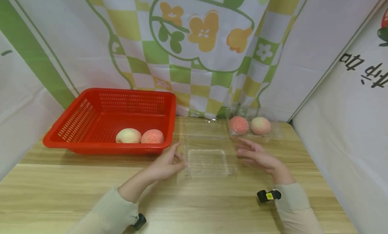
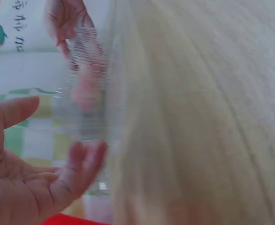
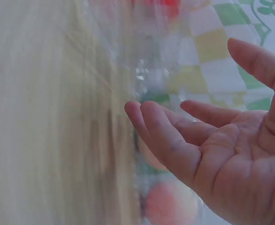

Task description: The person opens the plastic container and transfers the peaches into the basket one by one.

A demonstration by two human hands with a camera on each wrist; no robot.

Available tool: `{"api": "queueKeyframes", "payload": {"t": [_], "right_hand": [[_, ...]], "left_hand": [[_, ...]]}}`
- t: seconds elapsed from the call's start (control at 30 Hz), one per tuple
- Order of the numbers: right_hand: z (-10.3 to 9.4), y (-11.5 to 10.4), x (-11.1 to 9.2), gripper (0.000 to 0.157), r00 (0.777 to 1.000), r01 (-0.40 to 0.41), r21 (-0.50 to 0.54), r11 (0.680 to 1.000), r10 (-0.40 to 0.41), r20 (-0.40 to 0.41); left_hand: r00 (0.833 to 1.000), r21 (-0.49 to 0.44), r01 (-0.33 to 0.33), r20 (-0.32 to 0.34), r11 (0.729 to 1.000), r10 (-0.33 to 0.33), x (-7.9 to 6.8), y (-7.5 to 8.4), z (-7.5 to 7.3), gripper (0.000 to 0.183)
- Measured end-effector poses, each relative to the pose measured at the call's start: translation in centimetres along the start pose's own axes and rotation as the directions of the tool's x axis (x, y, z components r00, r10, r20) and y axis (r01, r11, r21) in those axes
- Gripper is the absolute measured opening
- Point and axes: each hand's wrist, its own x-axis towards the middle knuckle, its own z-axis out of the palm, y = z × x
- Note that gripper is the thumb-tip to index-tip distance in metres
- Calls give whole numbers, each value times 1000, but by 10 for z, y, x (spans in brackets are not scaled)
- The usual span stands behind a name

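Clock centred on the clear, hinged plastic box [image 1: 209, 161], 12 = far side, head view. Box is lying unfolded on the light wood-grain tabletop [image 1: 194, 207]; transparent walls are making its outline hard to trace.

Left hand [image 1: 166, 165] is hovering at 8–9 o'clock, right hand [image 1: 257, 155] at 3. Both are showing relaxed, uncurled fingers, gripping nothing. Fingertips are sitting right by the box edges; can't tell if they're touching.

Second clear plastic box [image 1: 266, 138] is standing at 2 o'clock, holding a pink round ball [image 1: 238, 125] on its 9 o'clock side and a cream round ball [image 1: 260, 125] on its 3 o'clock side. Its lid is barely showing.

Red perforated plastic basket [image 1: 136, 121] is sitting between 9 and 10. Its near rim is hiding the bottoms of another cream ball [image 1: 128, 135] and another pink ball [image 1: 152, 136].

Pale sleeves [image 1: 103, 210] are running out at the bottom edge. Left wrist view: plastic and fingertips are blurring, basket is showing only as a red sliver. Right wrist view: tabletop is smearing, fingers are partly covering one ball.
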Motion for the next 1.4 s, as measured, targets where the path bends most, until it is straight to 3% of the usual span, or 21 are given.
{"api": "queueKeyframes", "payload": {"t": [0.13, 0.3, 0.4, 0.57, 0.7, 0.87, 0.93, 1.07, 1.13, 1.2, 1.4], "right_hand": [[-9, -6, -13, 71, 1000, -1, -50, 999, -1, -30], [-20, -12, -28, 62, 993, 65, -105, 992, -74, -86], [-27, -15, -34, 54, 977, 159, -80, 984, -168, -127], [-38, -21, -41, 46, 927, 319, 11, 948, -309, -214], [-43, -27, -41, 44, 873, 375, 27, 927, -343, -346], [-51, -32, -38, 46, 782, 332, 22, 943, -262, -565], [-56, -34, -37, 50, 733, 269, 26, 963, -188, -654], [-69, -35, -27, 53, 615, 77, -1, 997, -48, -787], [-76, -32, -20, 56, 591, -1, -6, 1000, -4, -807], [-83, -27, -13, 61, 608, -53, -25, 998, 12, -794], [-97, -4, -6, 77, 756, -86, -32, 996, 45, -653]], "left_hand": [[1000, 144, -9, -1, 990, 9, -17, 13, -4, 84], [995, 253, -94, 3, 963, 96, -25, 39, -7, 77], [992, 227, -125, 31, 966, 122, -13, 57, -7, 73], [993, 81, -108, 64, 991, 103, 27, 81, 0, 69], [996, 6, -58, 75, 998, 57, 60, 96, 7, 66], [995, 4, 5, 104, 1000, -5, 96, 107, 16, 65], [993, -23, 36, 116, 999, -33, 107, 111, 21, 65], [987, -120, 108, 130, 987, -93, 129, 117, 35, 64], [985, -140, 130, 134, 982, -112, 138, 120, 41, 64], [985, -139, 138, 125, 981, -121, 146, 120, 47, 63], [986, -38, 150, 80, 988, -147, 161, 118, 60, 65]]}}
